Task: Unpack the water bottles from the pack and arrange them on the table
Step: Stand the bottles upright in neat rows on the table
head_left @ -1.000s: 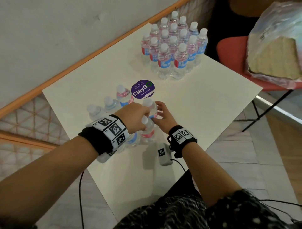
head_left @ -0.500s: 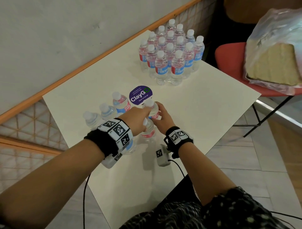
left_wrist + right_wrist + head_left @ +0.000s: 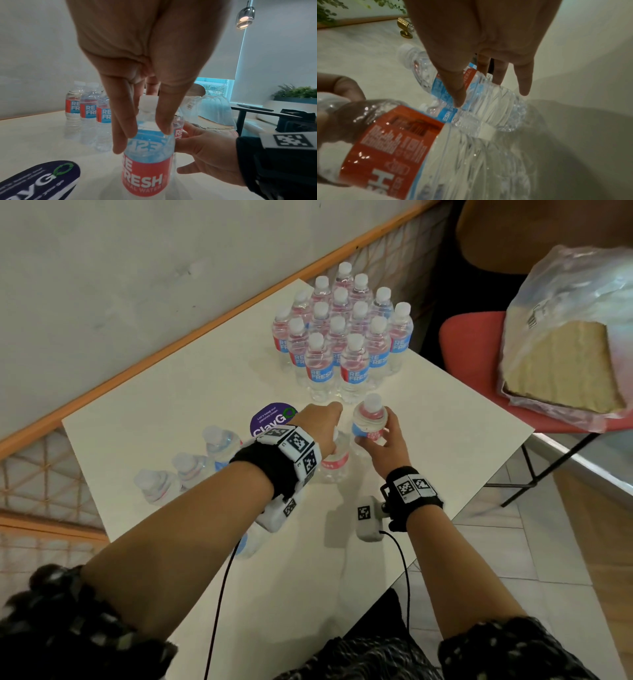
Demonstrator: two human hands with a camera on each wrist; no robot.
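My left hand [image 3: 322, 424] grips a water bottle [image 3: 334, 465] by its neck and shoulder from above; in the left wrist view the fingers [image 3: 123, 135] straddle its white cap and the red-and-blue labelled bottle [image 3: 147, 166] stands upright. My right hand [image 3: 378, 436] holds a second bottle [image 3: 368, 419] round its body, raised just in front of the arranged group of several bottles [image 3: 342, 337] at the far corner. Three more bottles [image 3: 191, 467] stand to the left of my left forearm. I cannot tell whether wrap still surrounds them.
The white table [image 3: 428, 422] carries a purple round sticker [image 3: 270, 417] beside my left hand. A red chair [image 3: 469, 347] to the right holds a plastic bag with a pale block [image 3: 565, 354]. The table's right edge lies close to my right wrist.
Both hands have come away from the cluster near the sticker, each with a bottle. The right hand has lifted its bottle toward the far group.
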